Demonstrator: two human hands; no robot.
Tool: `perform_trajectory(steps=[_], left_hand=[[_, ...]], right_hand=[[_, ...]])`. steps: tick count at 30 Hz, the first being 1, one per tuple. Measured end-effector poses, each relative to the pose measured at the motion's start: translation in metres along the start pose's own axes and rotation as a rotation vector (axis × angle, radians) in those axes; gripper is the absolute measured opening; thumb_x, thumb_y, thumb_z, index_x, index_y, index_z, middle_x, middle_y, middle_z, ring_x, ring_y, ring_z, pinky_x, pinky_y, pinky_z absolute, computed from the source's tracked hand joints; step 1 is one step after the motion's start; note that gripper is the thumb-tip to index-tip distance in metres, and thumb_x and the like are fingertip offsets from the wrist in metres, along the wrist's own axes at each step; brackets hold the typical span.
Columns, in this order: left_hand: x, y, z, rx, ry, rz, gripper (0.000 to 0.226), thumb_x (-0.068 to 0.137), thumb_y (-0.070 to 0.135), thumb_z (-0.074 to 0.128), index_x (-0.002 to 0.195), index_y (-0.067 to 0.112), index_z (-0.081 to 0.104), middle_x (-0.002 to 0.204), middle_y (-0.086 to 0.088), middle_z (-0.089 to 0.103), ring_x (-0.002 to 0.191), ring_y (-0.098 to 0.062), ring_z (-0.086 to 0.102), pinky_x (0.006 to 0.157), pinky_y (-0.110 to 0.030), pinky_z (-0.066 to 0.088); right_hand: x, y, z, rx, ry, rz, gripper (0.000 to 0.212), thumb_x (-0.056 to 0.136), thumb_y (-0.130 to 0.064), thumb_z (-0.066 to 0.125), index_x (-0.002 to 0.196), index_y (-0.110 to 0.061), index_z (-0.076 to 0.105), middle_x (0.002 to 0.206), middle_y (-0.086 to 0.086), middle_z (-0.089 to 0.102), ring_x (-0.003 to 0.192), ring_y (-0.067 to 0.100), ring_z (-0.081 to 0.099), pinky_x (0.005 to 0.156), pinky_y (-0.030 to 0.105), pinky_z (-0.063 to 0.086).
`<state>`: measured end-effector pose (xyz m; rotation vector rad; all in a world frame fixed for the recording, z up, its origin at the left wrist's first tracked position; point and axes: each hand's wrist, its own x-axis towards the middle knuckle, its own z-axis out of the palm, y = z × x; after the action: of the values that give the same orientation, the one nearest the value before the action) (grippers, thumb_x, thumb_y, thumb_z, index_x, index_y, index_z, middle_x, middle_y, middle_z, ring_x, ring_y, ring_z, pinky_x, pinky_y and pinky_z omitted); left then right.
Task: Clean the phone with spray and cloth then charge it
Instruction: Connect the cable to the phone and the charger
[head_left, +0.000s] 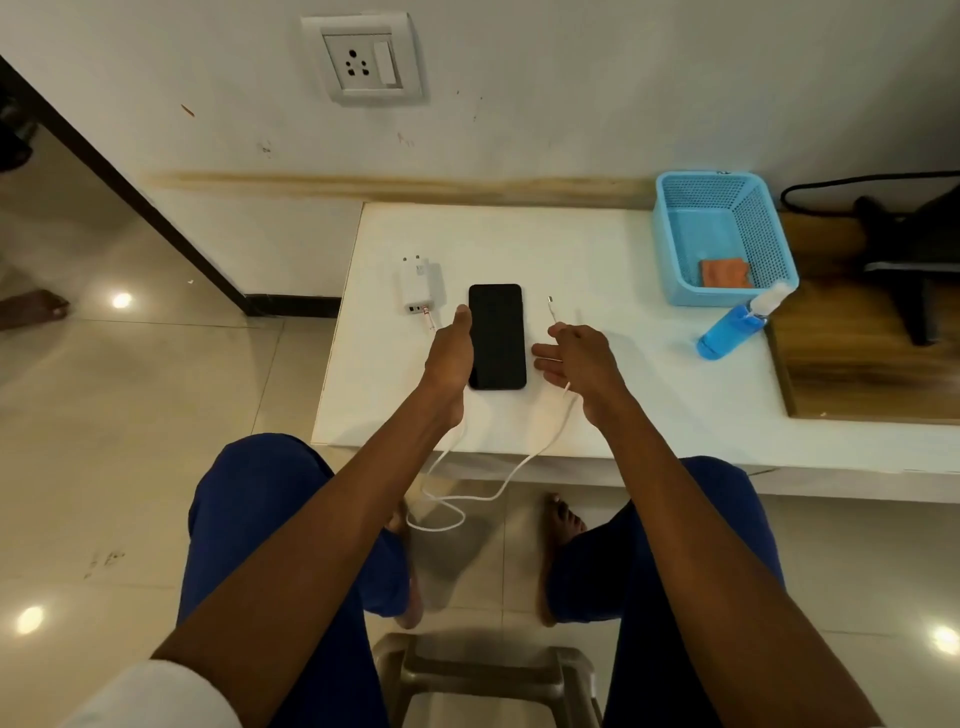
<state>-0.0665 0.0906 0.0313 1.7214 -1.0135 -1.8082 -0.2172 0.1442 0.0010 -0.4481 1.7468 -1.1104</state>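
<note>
Far left: glossy tiled floor (130, 415) with light glare spots; a dark door frame edge (119, 176) running down to the skirting. On the wall above, a white socket plate (363, 61) with a switch, nothing plugged in. White table (649, 395) set against the wall. On its left part, a white charger adapter (418, 287) lying flat, prongs pointing toward the wall, with a white cable (483, 496) plugged into its near end; the cable runs under the left hand, drops off the table's front edge, loops above the floor and climbs back up to the right of the phone. Left hand (451, 358) lies edge-on along the phone's left side, fingers straight and together, thumb tip at the upper left edge; it appears to touch the side, nothing gripped. Phone (497, 336) lies flat at table centre, screen up and dark, long axis pointing to the wall. Just right of it, the cable's free plug end (551, 307) rests on the table. Right hand (582, 358) is above that stretch of cable, palm turned toward the phone, fingers loosely spread and relaxed; whether it touches the cable I cannot tell. Further right, a blue spray bottle (735, 325) lying on its side, white nozzle toward the basket. Behind it a blue mesh basket (675, 218) holding an orange cloth (725, 274) in its near corner. Far right, a wooden surface (852, 374) and a dark object on it, unclear. Near edge: blue trousers (249, 493), bare feet, a plastic stool (488, 670).
</note>
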Motion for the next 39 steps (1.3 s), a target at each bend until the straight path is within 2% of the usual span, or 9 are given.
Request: perform_trajectory(steps=[6,9,10,13,17,25,33,36,39], left_hand=[[0.003,0.001,0.004,-0.038,-0.036,-0.019,0.057,0.102,0.056,0.032,0.139,0.016,0.049,0.139,-0.007,0.056,0.125,-0.024,0.054,0.109,-0.040,0.041],[0.007,0.004,0.002,-0.085,-0.020,-0.034,0.038,0.103,0.051,0.036,0.104,0.022,0.060,0.116,-0.006,0.064,0.098,-0.020,0.063,0.083,-0.032,0.049],[0.007,0.006,0.002,-0.089,-0.020,-0.040,0.035,0.103,0.049,0.038,0.101,0.022,0.061,0.113,-0.007,0.065,0.097,-0.021,0.063,0.084,-0.034,0.051],[0.013,0.005,0.003,-0.035,-0.001,-0.035,0.034,0.103,0.029,0.048,0.121,0.003,0.062,0.122,-0.018,0.065,0.114,-0.035,0.062,0.102,-0.048,0.049],[0.019,0.008,0.006,0.043,-0.009,0.058,0.024,0.098,0.005,0.054,0.118,-0.003,0.064,0.118,-0.021,0.067,0.108,-0.040,0.065,0.094,-0.049,0.055],[0.028,0.025,0.002,-0.154,-0.111,0.129,0.027,0.097,0.001,0.055,0.123,-0.005,0.062,0.119,-0.020,0.069,0.095,-0.032,0.070,0.078,-0.036,0.059],[0.028,0.035,0.000,-0.411,-0.174,0.271,0.038,0.099,0.000,0.051,0.136,-0.007,0.048,0.132,-0.023,0.060,0.111,-0.039,0.063,0.099,-0.049,0.051],[0.025,0.037,0.002,-0.475,-0.206,0.310,0.031,0.099,-0.002,0.046,0.130,-0.007,0.050,0.123,-0.019,0.061,0.110,-0.037,0.061,0.103,-0.050,0.049],[0.018,0.038,0.001,-0.580,-0.301,0.315,0.023,0.099,0.004,0.039,0.115,0.004,0.055,0.105,-0.009,0.065,0.099,-0.026,0.060,0.090,-0.040,0.054]], right_hand=[[-0.004,-0.004,0.014,0.090,-0.029,0.048,0.017,0.102,-0.026,0.048,0.088,-0.026,0.059,0.088,-0.006,0.068,0.085,0.012,0.069,0.078,0.025,0.056],[-0.001,-0.006,0.011,0.118,-0.031,0.066,0.014,0.101,-0.028,0.048,0.093,-0.026,0.059,0.090,-0.004,0.071,0.097,0.020,0.069,0.094,0.041,0.051],[0.000,-0.006,0.009,0.125,-0.033,0.072,0.013,0.101,-0.029,0.048,0.095,-0.025,0.059,0.091,-0.002,0.071,0.100,0.023,0.068,0.097,0.045,0.049],[0.003,-0.007,0.005,0.154,-0.024,0.097,0.012,0.100,-0.031,0.049,0.099,-0.024,0.059,0.097,0.003,0.073,0.103,0.027,0.069,0.096,0.043,0.051],[0.005,-0.009,0.003,0.190,-0.025,0.127,0.012,0.101,-0.033,0.049,0.100,-0.025,0.059,0.098,0.005,0.074,0.101,0.027,0.069,0.095,0.042,0.051],[0.006,-0.019,-0.008,0.292,0.021,-0.089,0.015,0.101,-0.032,0.053,0.107,-0.022,0.064,0.102,-0.002,0.076,0.091,0.018,0.073,0.083,0.032,0.058],[0.004,-0.036,0.005,0.346,0.013,-0.316,0.012,0.094,-0.025,0.068,0.099,-0.016,0.072,0.094,0.004,0.076,0.082,0.023,0.075,0.068,0.027,0.059],[0.004,-0.041,0.007,0.341,0.033,-0.400,0.014,0.094,-0.022,0.068,0.100,-0.011,0.073,0.085,0.001,0.076,0.074,0.018,0.073,0.063,0.025,0.057],[0.003,-0.044,0.010,0.337,-0.011,-0.455,0.015,0.094,-0.018,0.068,0.102,-0.007,0.074,0.089,0.005,0.077,0.080,0.018,0.074,0.068,0.027,0.059]])
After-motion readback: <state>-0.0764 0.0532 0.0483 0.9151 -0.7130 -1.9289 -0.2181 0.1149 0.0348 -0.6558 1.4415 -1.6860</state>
